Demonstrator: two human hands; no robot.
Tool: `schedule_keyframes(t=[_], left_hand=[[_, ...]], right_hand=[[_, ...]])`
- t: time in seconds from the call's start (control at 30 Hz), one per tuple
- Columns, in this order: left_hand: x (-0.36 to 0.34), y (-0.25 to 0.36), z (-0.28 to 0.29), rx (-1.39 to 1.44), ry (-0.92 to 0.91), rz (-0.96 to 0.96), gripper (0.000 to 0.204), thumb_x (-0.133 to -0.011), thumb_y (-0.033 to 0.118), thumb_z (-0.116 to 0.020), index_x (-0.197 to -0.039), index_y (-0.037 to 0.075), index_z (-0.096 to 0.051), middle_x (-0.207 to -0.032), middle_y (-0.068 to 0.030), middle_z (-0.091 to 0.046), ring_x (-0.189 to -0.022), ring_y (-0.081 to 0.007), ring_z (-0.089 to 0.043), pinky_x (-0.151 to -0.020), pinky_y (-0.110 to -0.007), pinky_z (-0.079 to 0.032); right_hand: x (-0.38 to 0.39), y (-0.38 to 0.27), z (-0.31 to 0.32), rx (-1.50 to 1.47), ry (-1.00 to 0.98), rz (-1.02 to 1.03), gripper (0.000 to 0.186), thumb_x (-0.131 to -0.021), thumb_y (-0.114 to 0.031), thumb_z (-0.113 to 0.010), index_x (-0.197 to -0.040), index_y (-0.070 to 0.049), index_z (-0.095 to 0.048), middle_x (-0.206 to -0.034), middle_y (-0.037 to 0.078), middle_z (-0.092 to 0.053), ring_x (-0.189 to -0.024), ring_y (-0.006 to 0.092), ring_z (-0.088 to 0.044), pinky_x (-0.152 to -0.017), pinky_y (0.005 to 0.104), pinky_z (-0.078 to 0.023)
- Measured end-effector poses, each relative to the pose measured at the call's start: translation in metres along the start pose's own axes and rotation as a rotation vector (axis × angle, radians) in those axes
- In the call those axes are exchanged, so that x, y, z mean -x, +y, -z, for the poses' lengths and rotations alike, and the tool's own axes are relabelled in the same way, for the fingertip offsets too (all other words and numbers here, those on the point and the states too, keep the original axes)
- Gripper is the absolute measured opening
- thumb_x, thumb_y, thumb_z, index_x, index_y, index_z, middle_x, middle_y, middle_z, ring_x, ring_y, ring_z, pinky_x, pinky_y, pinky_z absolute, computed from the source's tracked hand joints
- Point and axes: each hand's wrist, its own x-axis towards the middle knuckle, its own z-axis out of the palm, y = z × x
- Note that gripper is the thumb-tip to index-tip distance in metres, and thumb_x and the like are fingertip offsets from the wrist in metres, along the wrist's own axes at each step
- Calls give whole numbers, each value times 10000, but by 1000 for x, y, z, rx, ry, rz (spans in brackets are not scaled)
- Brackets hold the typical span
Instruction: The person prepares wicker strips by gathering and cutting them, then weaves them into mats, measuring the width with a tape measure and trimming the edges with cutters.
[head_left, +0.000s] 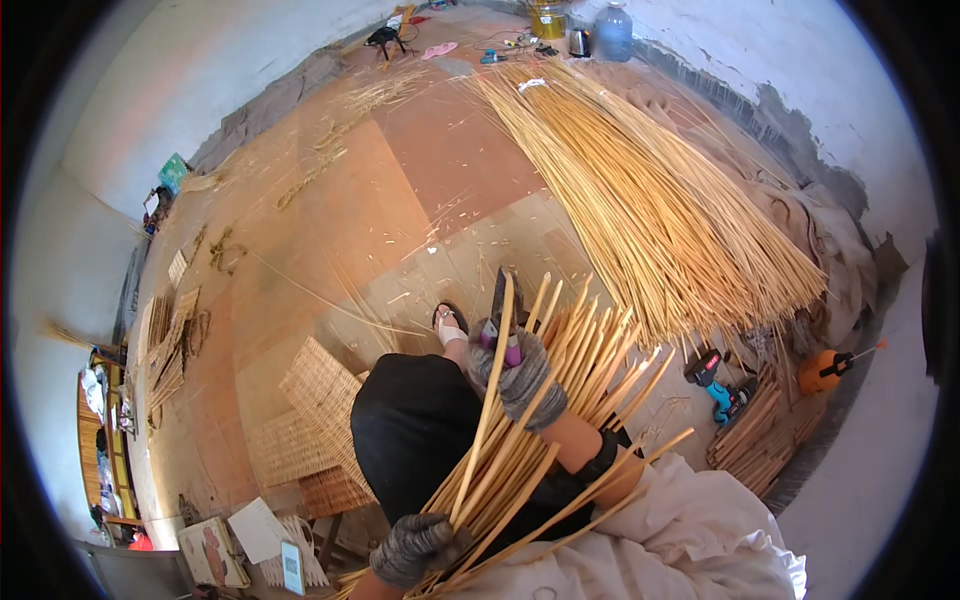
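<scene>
A bundle of peeled wicker rods (595,355) lies slantwise across my lap, its cut ends fanned out to the upper right. My left hand (415,548), in a grey knit glove, is closed around rods near the bottom of the view. Further up, my gloved right hand (522,382) grips pruning shears (500,332) with purple and black handles. The shears are beside one rod that stands out from the bundle, and their dark blades point away from me. Whether the blades touch that rod I cannot tell. Black cloth (410,420) covers my knee.
A large spread of long rods (650,200) covers the floor at the right. Near it lie a blue cordless drill (718,388), wooden strips (750,430) and an orange bottle (822,370). Woven panels (310,420) are on my left. A water jug (612,32) stands far back.
</scene>
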Motion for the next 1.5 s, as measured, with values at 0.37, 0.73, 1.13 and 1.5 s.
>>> schedule_keyframes(t=[0.37, 0.73, 1.13, 1.5], left_hand=[[-78, -15, -36, -750, 470, -982, 252, -825, 167, -486, -1011, -2, -505, -861, -96, -565, -783, -160, -533, -687, -256, -419], [-37, -21, -41, -1026, -305, -104, 434, -731, 397, -588, -949, 25, -537, -750, -101, -558, -707, -187, -543, -647, -291, -429], [-32, 44, -39, -513, 263, -756, 210, -808, 205, -546, -877, 13, -592, -671, 11, -558, -607, -60, -479, -555, -200, -403], [-44, 33, -42, -187, 313, -704, 217, -783, 207, -583, -875, 11, -581, -633, -7, -548, -522, -48, -452, -469, -170, -361]], right_hand=[[19, -35, -18, -844, -466, -425, 211, -766, -237, -584, -837, -79, -464, -621, 43, -485, -532, 170, -517, -479, 289, -434], [-2, 13, -8, -739, -211, -472, 201, -765, -199, -567, -892, -83, -464, -702, 57, -517, -631, 211, -541, -538, 324, -448], [8, 13, -6, -371, -66, -300, 131, -759, -117, -571, -834, -47, -489, -639, 44, -514, -511, 154, -508, -454, 257, -432], [14, 23, -8, -488, 171, 63, 389, -763, -262, -589, -1031, -32, -426, -927, 78, -511, -799, 174, -530, -698, 293, -457]])
